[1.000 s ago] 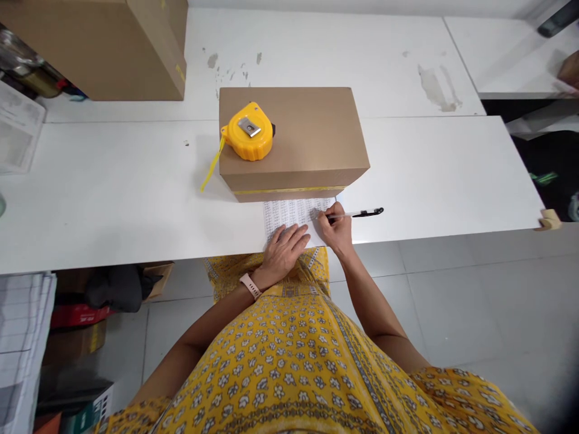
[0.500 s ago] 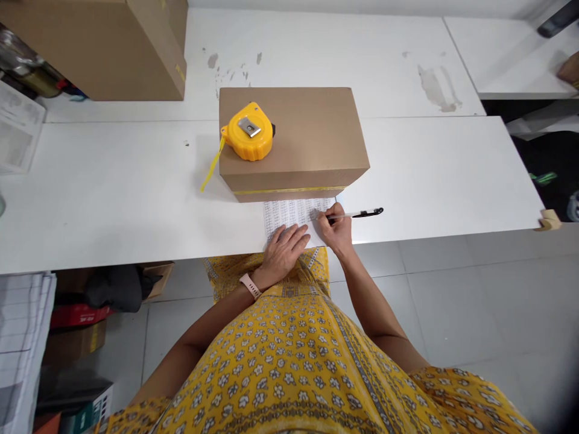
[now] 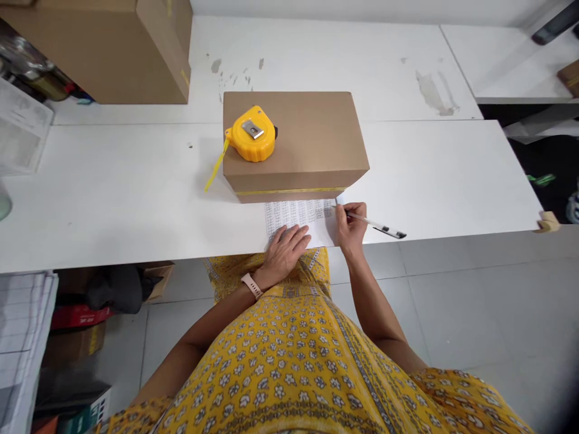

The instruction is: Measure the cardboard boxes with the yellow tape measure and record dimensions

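My right hand (image 3: 351, 228) is closed around a pen (image 3: 382, 227) with a clear barrel and black end, its tip toward the right part of a sheet of paper (image 3: 322, 229). Columns of small handwriting fill much of that sheet, and its far edge meets the cardboard box. Flat on the paper's lower left lies my left hand (image 3: 286, 250), fingers spread, a pale pink band on the wrist. Just beyond both hands stands the closed cardboard box (image 3: 312, 132). A yellow tape measure (image 3: 253, 135) rests on top of it, a yellow strap hanging over the left side.
The white table (image 3: 113, 199) has its front edge close to my body. A larger cardboard box (image 3: 136, 60) stands at the back left, beside a clutter of small items. At the table's right corner sits a wooden piece (image 3: 549, 222). Boxes and a dark bag (image 3: 115, 288) are below at left.
My right hand has shifted right across the paper with the pen, which now tilts lower at its rear end. The left hand stays in place. The view has moved slightly.
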`<action>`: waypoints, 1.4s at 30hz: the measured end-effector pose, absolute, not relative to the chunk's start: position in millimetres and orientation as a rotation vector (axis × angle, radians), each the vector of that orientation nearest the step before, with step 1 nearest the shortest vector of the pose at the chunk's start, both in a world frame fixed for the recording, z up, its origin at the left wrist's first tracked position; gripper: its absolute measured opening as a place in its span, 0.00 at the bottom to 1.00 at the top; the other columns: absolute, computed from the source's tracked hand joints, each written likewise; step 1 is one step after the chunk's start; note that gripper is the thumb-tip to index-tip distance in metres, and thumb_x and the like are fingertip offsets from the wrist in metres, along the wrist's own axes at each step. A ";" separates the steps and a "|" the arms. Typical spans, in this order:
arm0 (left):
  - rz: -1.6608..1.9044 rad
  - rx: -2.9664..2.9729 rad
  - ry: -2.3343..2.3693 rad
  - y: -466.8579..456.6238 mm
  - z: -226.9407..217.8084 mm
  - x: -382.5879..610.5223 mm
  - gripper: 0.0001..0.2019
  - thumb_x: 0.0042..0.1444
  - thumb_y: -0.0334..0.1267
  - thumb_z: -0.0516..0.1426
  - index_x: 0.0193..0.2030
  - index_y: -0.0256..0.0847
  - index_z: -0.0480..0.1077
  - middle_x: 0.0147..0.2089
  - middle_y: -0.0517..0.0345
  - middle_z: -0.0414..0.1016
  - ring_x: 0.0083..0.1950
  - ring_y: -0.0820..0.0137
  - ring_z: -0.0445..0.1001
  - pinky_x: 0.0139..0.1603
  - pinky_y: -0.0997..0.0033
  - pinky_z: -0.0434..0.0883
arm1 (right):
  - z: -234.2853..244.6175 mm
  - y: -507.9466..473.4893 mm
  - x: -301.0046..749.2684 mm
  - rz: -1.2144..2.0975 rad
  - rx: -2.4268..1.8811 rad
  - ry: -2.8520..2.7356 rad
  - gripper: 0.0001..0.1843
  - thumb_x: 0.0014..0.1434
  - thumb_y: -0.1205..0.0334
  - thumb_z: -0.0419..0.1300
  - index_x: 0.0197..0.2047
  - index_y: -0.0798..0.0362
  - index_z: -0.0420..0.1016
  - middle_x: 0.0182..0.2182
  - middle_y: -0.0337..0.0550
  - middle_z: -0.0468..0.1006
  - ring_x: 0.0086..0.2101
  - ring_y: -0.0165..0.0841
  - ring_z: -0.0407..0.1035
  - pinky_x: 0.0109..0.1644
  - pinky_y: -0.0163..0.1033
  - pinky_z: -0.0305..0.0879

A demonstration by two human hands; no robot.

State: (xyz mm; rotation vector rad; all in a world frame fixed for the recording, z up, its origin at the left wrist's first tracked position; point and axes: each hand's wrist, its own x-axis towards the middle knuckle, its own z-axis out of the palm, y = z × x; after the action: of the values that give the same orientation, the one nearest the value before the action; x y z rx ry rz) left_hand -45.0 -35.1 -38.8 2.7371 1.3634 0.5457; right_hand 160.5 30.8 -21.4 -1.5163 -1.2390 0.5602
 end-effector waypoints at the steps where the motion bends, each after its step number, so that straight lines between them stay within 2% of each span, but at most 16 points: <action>1: 0.544 2.730 1.364 -34.8 -38.7 -45.1 0.16 0.73 0.41 0.54 0.63 0.44 0.74 0.70 0.53 0.73 0.71 0.61 0.69 0.74 0.53 0.64 | -21.9 34.1 169.9 0.498 -1.541 -1.263 0.15 0.65 0.46 0.59 0.38 0.48 0.66 0.32 0.36 0.70 0.31 0.31 0.64 0.37 0.39 0.62; 3: 0.549 2.715 1.362 -34.3 -38.7 -45.3 0.16 0.73 0.41 0.54 0.63 0.43 0.74 0.70 0.54 0.73 0.71 0.61 0.69 0.74 0.52 0.64 | -23.3 43.8 192.5 0.377 -1.625 -1.356 0.13 0.68 0.47 0.56 0.43 0.49 0.70 0.37 0.41 0.72 0.36 0.33 0.67 0.43 0.41 0.65; 6: 0.553 2.681 1.353 -34.2 -39.5 -45.4 0.16 0.73 0.40 0.55 0.64 0.43 0.74 0.70 0.53 0.73 0.72 0.60 0.69 0.74 0.51 0.64 | -27.0 62.1 227.7 0.244 -1.771 -1.528 0.16 0.72 0.52 0.48 0.50 0.48 0.73 0.43 0.46 0.71 0.42 0.38 0.68 0.49 0.45 0.67; 10: 0.618 2.614 1.319 -37.3 -35.3 -44.6 0.16 0.72 0.39 0.56 0.62 0.41 0.74 0.69 0.50 0.74 0.71 0.58 0.69 0.74 0.47 0.65 | -34.9 80.7 256.2 0.147 -1.842 -1.727 0.20 0.70 0.64 0.44 0.52 0.49 0.77 0.46 0.52 0.71 0.48 0.44 0.65 0.55 0.51 0.65; 12: 0.783 2.557 1.271 -38.1 -24.0 -46.3 0.14 0.71 0.39 0.57 0.60 0.39 0.74 0.65 0.48 0.77 0.68 0.58 0.73 0.70 0.48 0.69 | -39.1 84.3 260.5 0.064 -1.857 -1.820 0.24 0.66 0.70 0.44 0.54 0.50 0.78 0.46 0.54 0.72 0.49 0.46 0.64 0.57 0.53 0.65; 15: 1.179 2.441 1.208 -30.0 10.7 -56.2 0.12 0.71 0.38 0.57 0.58 0.41 0.72 0.58 0.49 0.81 0.61 0.61 0.78 0.62 0.53 0.76 | -44.0 84.5 260.4 -0.020 -1.857 -1.844 0.29 0.62 0.75 0.44 0.59 0.51 0.75 0.46 0.55 0.73 0.48 0.46 0.64 0.56 0.52 0.65; 17: 1.445 2.392 1.262 -14.8 41.4 -67.7 0.12 0.69 0.36 0.58 0.58 0.43 0.71 0.57 0.50 0.81 0.61 0.61 0.78 0.62 0.53 0.75 | -46.2 83.8 259.1 -0.042 -1.850 -1.810 0.31 0.61 0.75 0.44 0.61 0.52 0.74 0.46 0.56 0.74 0.47 0.46 0.65 0.55 0.52 0.66; 20: 1.678 2.316 1.527 22.7 81.4 -87.3 0.16 0.66 0.38 0.61 0.59 0.44 0.69 0.62 0.47 0.77 0.66 0.56 0.73 0.68 0.45 0.68 | -48.5 83.9 257.8 -0.058 -1.846 -1.759 0.29 0.61 0.74 0.45 0.61 0.53 0.75 0.45 0.57 0.76 0.47 0.47 0.66 0.53 0.53 0.67; 24: 1.515 2.131 1.787 77.7 101.8 -105.8 0.33 0.56 0.43 0.68 0.65 0.42 0.64 0.68 0.39 0.70 0.71 0.47 0.66 0.71 0.41 0.62 | -48.1 84.5 257.5 -0.103 -1.803 -1.643 0.25 0.63 0.70 0.47 0.58 0.54 0.76 0.43 0.56 0.77 0.45 0.46 0.69 0.50 0.52 0.69; 27: 1.424 1.954 1.820 95.9 106.4 -110.5 0.34 0.52 0.43 0.70 0.63 0.43 0.65 0.64 0.41 0.73 0.68 0.45 0.69 0.70 0.39 0.62 | -34.9 78.1 250.8 -0.201 -1.700 -1.458 0.21 0.66 0.66 0.47 0.54 0.53 0.77 0.42 0.55 0.77 0.45 0.44 0.72 0.48 0.50 0.71; 29: 1.464 1.814 1.728 92.1 113.6 -109.5 0.33 0.51 0.46 0.70 0.62 0.44 0.65 0.60 0.44 0.75 0.62 0.47 0.73 0.66 0.41 0.67 | -13.7 67.8 237.1 -0.233 -1.594 -1.337 0.18 0.68 0.62 0.47 0.51 0.52 0.77 0.42 0.55 0.77 0.45 0.44 0.73 0.46 0.49 0.73; 32: 1.454 1.565 1.310 73.3 130.7 -102.5 0.29 0.56 0.55 0.65 0.60 0.46 0.66 0.53 0.48 0.77 0.49 0.55 0.80 0.48 0.53 0.78 | 35.8 47.7 201.5 -0.013 -1.428 -1.207 0.16 0.70 0.53 0.51 0.47 0.50 0.77 0.40 0.51 0.78 0.42 0.41 0.74 0.44 0.48 0.74; 34: 1.347 1.406 1.039 61.5 141.7 -95.4 0.26 0.59 0.59 0.60 0.57 0.46 0.68 0.51 0.49 0.78 0.44 0.59 0.80 0.35 0.62 0.77 | 72.4 38.4 173.7 0.465 -1.293 -1.206 0.17 0.69 0.46 0.56 0.47 0.48 0.77 0.37 0.45 0.78 0.34 0.35 0.73 0.38 0.43 0.74; 36: 1.232 1.306 0.920 54.6 148.7 -88.9 0.25 0.59 0.60 0.59 0.55 0.45 0.69 0.51 0.48 0.77 0.43 0.60 0.80 0.28 0.68 0.74 | 102.8 36.5 149.2 1.038 -1.135 -1.266 0.24 0.67 0.37 0.56 0.44 0.50 0.78 0.34 0.44 0.78 0.30 0.32 0.71 0.32 0.39 0.72; 39: 1.108 1.268 0.927 50.5 149.9 -84.7 0.25 0.57 0.58 0.61 0.55 0.45 0.69 0.51 0.50 0.78 0.42 0.63 0.79 0.25 0.72 0.71 | 126.6 43.3 124.4 1.466 -1.008 -1.262 0.34 0.60 0.25 0.55 0.38 0.52 0.76 0.30 0.43 0.76 0.28 0.31 0.70 0.26 0.36 0.67; 42: 1.038 1.291 0.980 47.2 145.5 -87.7 0.25 0.58 0.58 0.61 0.56 0.45 0.67 0.50 0.51 0.78 0.40 0.65 0.79 0.27 0.73 0.70 | 129.7 48.9 111.6 1.482 -1.039 -1.318 0.37 0.57 0.22 0.55 0.31 0.51 0.72 0.25 0.40 0.72 0.24 0.29 0.67 0.23 0.35 0.61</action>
State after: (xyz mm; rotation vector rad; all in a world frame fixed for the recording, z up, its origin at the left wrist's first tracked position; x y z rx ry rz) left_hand -87.7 47.2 145.5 1.2912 0.9803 1.0377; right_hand 111.6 48.9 129.7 -1.0387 -1.3176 1.4819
